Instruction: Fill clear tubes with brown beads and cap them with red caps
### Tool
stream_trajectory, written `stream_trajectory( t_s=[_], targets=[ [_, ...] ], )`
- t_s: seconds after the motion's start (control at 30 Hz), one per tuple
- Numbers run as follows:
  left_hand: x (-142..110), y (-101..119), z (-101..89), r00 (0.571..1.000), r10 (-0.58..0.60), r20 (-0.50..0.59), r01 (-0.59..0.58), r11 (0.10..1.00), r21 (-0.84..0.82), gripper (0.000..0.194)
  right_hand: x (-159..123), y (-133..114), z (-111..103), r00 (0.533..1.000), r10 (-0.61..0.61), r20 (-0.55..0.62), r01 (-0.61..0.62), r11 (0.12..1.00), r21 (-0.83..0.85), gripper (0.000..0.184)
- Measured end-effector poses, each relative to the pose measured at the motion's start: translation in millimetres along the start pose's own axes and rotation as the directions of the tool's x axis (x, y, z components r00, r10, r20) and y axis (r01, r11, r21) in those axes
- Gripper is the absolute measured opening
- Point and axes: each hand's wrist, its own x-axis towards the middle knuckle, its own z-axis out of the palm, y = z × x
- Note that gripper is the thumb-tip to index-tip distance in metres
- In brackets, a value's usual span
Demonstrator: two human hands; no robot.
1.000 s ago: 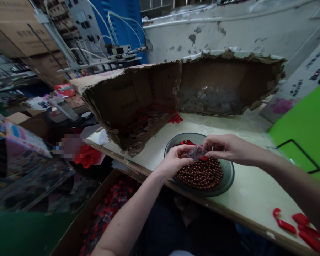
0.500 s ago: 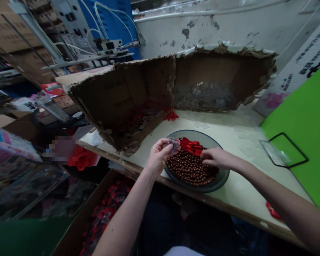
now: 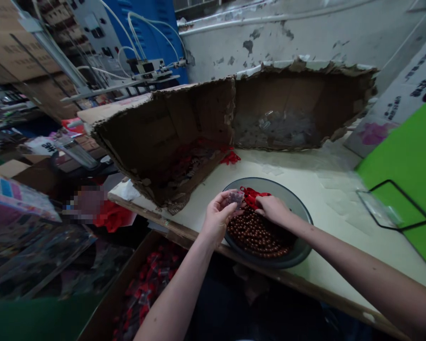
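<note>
My left hand (image 3: pixel 218 215) pinches a small clear plastic box (image 3: pixel 235 196) above the left rim of a round grey basin (image 3: pixel 307 215). Something dark shows through the box's wall, too blurred to name. Many shiny brown beads (image 3: pixel 257 234) fill the basin's lower part. On top of them, toward the back, lies a pile of small red plastic pieces (image 3: pixel 250 195). My right hand (image 3: pixel 273 210) reaches in from the right, fingers bent and closed at the edge of this pile. Its fingertips are partly hidden among the red pieces.
Behind the basin stands a torn cardboard box (image 3: pixel 156 128) with red pieces inside; another cardboard bin (image 3: pixel 326 104) holds clear plastic parts. A box of red-and-clear items (image 3: pixel 152 279) sits below the table edge (image 3: pixel 177 227). A green panel (image 3: pixel 412 175) with a black frame stands right.
My right hand has moved left, from the beads' right side onto the red pieces. My left hand still holds the clear box. The whole view has shifted slightly.
</note>
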Motion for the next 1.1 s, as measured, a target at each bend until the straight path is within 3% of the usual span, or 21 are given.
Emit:
stream_trajectory(
  t_s=[0.17, 0.27, 0.33, 0.4, 0.5, 0.63, 0.73, 0.83, 0.9, 1.0, 1.1],
  targets=[
    [2.5, -6.2, -3.5, 1.0, -0.01, 0.024, 0.009, 0.999, 0.037, 0.032, -0.6, 15.1, -15.0, 0.998, -0.028, 0.062, 0.012, 0.97, 0.244, 0.021],
    [5.2, -10.4, -0.1, 0.999, -0.04, 0.033, 0.038, 0.998, 0.042, 0.031, -8.8, 23.9, -26.2, 0.996, -0.001, 0.086, -0.04, 0.88, 0.473, 0.035],
    [6.9, -12.8, 3.1, 0.998, -0.058, 0.034, 0.056, 0.998, 0.041, 0.031, -15.4, 27.4, -29.8, 0.996, 0.028, 0.09, -0.075, 0.819, 0.569, 0.034],
    [8.1, -14.8, 5.2, 0.998, -0.065, 0.028, 0.064, 0.997, 0.036, 0.032, -22.5, 27.4, -29.5, 0.997, 0.023, 0.076, -0.061, 0.838, 0.543, 0.026],
    [9.1, -16.2, 3.9, 0.998, -0.053, 0.025, 0.052, 0.998, 0.035, 0.032, -33.5, 18.4, -23.2, 0.994, -0.056, 0.09, 0.018, 0.928, 0.373, 0.015],
    [8.8, -15.4, -1.8, 0.999, -0.029, 0.028, 0.027, 0.998, 0.056, 0.03, -42.4, -1.8, -8.9, 0.979, -0.128, 0.161, 0.096, 0.977, 0.19, 0.016],
    [6.7, -14.5, -3.7, 0.999, -0.039, 0.027, 0.037, 0.996, 0.082, 0.031, -41.1, -7.3, -1.2, 0.977, -0.138, 0.164, 0.108, 0.977, 0.182, 0.014],
    [2.9, -15.1, -2.4, 0.998, -0.045, 0.05, 0.038, 0.991, 0.128, 0.031, -38.6, -2.0, -6.8, 0.974, -0.141, 0.179, 0.092, 0.962, 0.259, 0.015],
    [0.3, -16.8, 0.3, 0.996, -0.047, 0.08, 0.033, 0.986, 0.166, 0.029, -39.9, 1.8, -20.1, 0.982, -0.111, 0.153, 0.029, 0.888, 0.46, 0.023],
    [-2.5, -20.7, 7.1, 0.99, -0.089, 0.113, 0.062, 0.972, 0.225, 0.031, -47.6, -0.7, -47.8, 0.996, -0.013, 0.091, -0.064, 0.604, 0.794, 0.033],
    [-4.4, -25.0, 15.8, 0.984, -0.122, 0.13, 0.084, 0.96, 0.266, 0.034, -57.0, -12.0, -69.0, 0.998, 0.002, 0.063, -0.058, 0.436, 0.898, 0.035]
  ],
)
